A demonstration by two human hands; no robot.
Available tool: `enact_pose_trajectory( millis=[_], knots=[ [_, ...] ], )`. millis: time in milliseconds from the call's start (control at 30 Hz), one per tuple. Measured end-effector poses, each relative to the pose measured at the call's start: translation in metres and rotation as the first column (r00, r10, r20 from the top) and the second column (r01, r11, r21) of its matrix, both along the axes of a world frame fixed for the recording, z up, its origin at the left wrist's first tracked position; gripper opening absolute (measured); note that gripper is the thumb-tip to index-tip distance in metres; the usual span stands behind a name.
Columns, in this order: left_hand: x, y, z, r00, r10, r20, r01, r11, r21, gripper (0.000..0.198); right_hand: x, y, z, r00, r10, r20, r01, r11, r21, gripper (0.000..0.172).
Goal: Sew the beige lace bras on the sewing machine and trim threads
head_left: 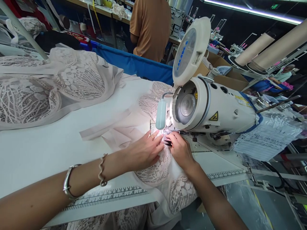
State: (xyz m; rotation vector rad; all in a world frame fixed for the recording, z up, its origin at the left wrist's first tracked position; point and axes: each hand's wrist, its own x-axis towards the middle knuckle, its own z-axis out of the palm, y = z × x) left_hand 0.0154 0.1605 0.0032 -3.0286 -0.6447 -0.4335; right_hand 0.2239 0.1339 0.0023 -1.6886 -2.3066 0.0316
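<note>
A pale pink lace bra lies under the lit needle area of a white sewing machine. My left hand rests on the lace, its fingers stretched out and pressing the cloth close to the needle. Beside it, my right hand is closed at the right edge of the lace. Dark, pointed blades like those of thread snips stick out from its fingers. The needle itself is hidden behind the small lamp and my fingers.
More lace bras are piled on the table at left. A printed ruler runs along the front edge. The machine's round cover stands raised. Behind a blue cloth barrier a person in a brown shirt faces away.
</note>
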Motion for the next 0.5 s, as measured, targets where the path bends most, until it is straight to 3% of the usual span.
enact_pose_trajectory(
  millis=[133,267,333,433,500],
  knots=[
    [-0.002,0.005,0.007,1.000,0.014,-0.009,-0.014,1.000,-0.011,0.026,0.002,-0.007,0.013,0.999,-0.043,0.021,0.043,0.999,-0.007,0.038],
    [0.005,-0.008,0.008,0.999,0.007,-0.044,0.000,0.989,0.146,0.027,0.007,-0.058,0.025,0.983,-0.173,-0.055,0.174,0.985,0.010,0.017],
    [0.009,-0.018,0.006,0.998,-0.051,-0.047,0.059,0.979,0.196,0.021,0.008,-0.090,0.019,0.980,-0.194,-0.051,0.194,0.981,0.002,0.018],
    [0.010,-0.028,0.004,0.993,-0.117,-0.015,0.117,0.970,0.211,0.023,0.006,-0.125,-0.004,0.972,-0.229,-0.051,0.235,0.950,0.207,0.017],
    [0.008,-0.029,0.002,0.993,-0.119,-0.005,0.118,0.978,0.173,0.029,0.004,-0.134,-0.017,0.969,-0.225,-0.098,0.244,0.926,0.286,0.020]
  ],
)
